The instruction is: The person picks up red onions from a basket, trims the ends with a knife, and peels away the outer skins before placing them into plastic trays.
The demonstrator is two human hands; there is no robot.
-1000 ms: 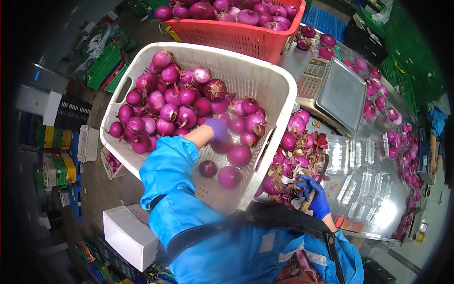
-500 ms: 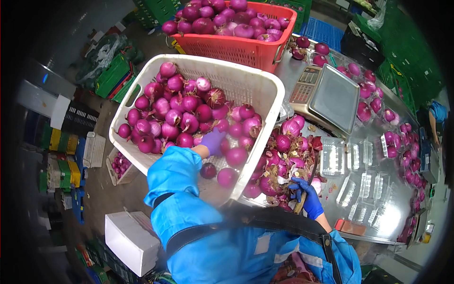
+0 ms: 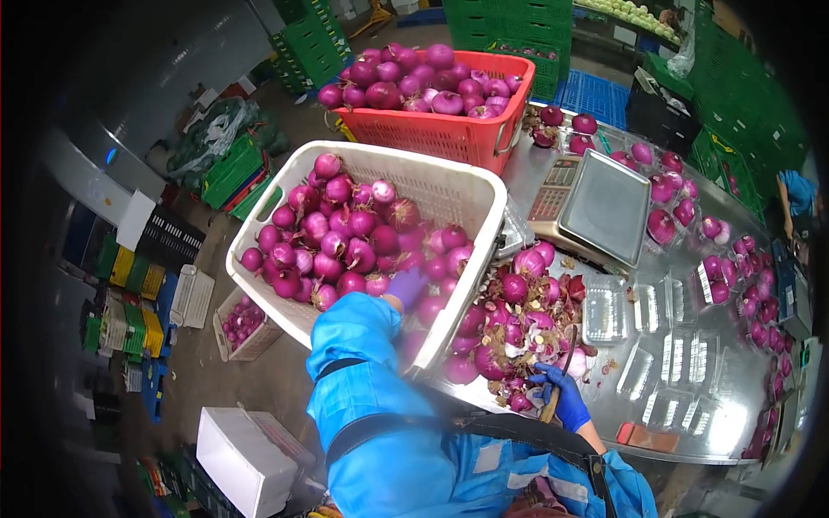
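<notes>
A white plastic basket [image 3: 471, 184] tilts toward me, full of red onions [image 3: 332, 237]. My left hand [image 3: 405, 286], in a purple glove with a blue sleeve, reaches into the basket's near corner among the onions. It is blurred, so I cannot tell whether it grips one. My right hand [image 3: 560, 398], in a blue glove, is closed on a wooden-handled knife [image 3: 566, 358] whose blade points up. It rests on the steel table [image 3: 691, 414] at the near edge of a heap of onions and peels [image 3: 518, 311].
A red crate [image 3: 432, 134] heaped with onions stands behind the basket. A weighing scale [image 3: 604, 203], clear plastic trays [image 3: 604, 311] and packed onions [image 3: 717, 259] lie on the table. A white box [image 3: 242, 457] and green crates [image 3: 229, 168] are on the floor. Another person [image 3: 799, 194] stands far right.
My left hand has drawn back from the basket's middle toward its near corner. My right hand stays on the knife by the peel heap. The view has tilted upward.
</notes>
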